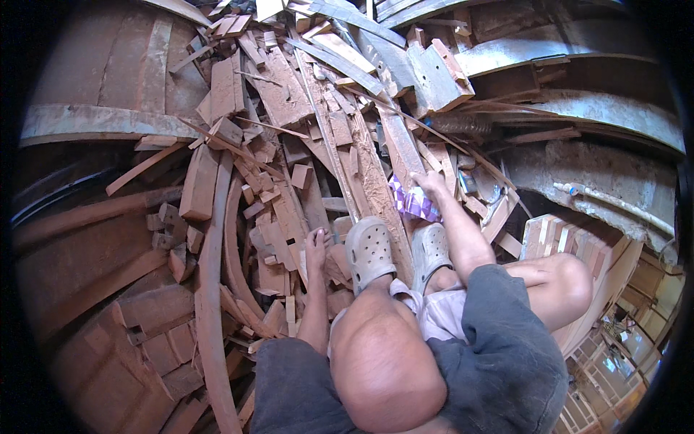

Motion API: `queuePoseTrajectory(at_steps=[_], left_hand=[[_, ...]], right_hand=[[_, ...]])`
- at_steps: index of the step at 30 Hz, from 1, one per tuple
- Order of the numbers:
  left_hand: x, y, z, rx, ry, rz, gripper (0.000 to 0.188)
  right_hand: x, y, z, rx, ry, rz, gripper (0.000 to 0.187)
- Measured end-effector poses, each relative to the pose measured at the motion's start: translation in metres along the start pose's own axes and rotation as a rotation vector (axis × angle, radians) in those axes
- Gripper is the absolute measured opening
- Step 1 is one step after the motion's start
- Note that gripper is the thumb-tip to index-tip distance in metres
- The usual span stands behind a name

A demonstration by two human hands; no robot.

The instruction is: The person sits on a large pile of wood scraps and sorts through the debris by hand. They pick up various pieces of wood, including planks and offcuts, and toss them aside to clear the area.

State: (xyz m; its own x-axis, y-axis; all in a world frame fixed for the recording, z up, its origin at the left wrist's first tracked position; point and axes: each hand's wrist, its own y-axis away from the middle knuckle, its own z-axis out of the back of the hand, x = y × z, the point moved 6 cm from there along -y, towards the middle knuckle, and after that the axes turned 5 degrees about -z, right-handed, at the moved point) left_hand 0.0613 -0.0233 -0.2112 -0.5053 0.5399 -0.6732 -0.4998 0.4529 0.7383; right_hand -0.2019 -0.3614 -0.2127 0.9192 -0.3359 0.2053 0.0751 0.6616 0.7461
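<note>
My right hand (431, 186) reaches down past my shoe, its fingers bent at the edge of a purple-and-white checked cloth (419, 205). That cloth is bunched beside a long wooden plank (399, 137); part of the grip is hidden. On the other side, my left hand (316, 246) rests among the wood offcuts with nothing seen in it, its fingers loosely apart. A reddish-brown wood block (338, 262) lies just right of it. Between my hands are my two grey clogs with holes, the left clog (369, 249) and the right clog (431, 249).
A heap of dusty offcuts (282, 87) spreads ahead. Long curved timber (212, 289) runs along the left. Large curved boards (578, 108) stand at the right, above a pale pipe (614, 204). A stack of striped wooden panels (564, 242) stands near my right knee.
</note>
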Motion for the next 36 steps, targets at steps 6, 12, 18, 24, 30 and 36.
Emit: queuePoseTrajectory(at_steps=[6,12,18,24,30,36], left_hand=[[0.009,-0.02,0.001,0.016,0.095,-0.02,0.035],[-0.038,-0.048,0.018,-0.065,0.108,-0.036,0.033],[-0.151,-0.107,-0.14,0.076,-0.167,-0.388,0.028],[-0.282,-0.091,-0.171,0.189,-0.086,-0.608,0.028],[-0.29,-0.077,-0.108,0.177,-0.109,-0.561,0.022],[-0.28,-0.05,0.01,-0.02,-0.151,-0.421,0.031]], right_hand=[[0.092,0.041,0.124,-0.083,1.139,0.785,0.043],[0.102,0.179,0.239,0.303,0.583,0.625,0.045],[-0.122,0.203,0.274,-0.096,0.212,0.15,0.031],[-0.18,0.143,0.133,-0.13,-0.337,0.03,0.044],[-0.094,0.042,0.021,-0.086,-0.021,-0.024,0.093],[-0.096,0.021,-0.013,0.046,0.016,-0.217,0.125]])
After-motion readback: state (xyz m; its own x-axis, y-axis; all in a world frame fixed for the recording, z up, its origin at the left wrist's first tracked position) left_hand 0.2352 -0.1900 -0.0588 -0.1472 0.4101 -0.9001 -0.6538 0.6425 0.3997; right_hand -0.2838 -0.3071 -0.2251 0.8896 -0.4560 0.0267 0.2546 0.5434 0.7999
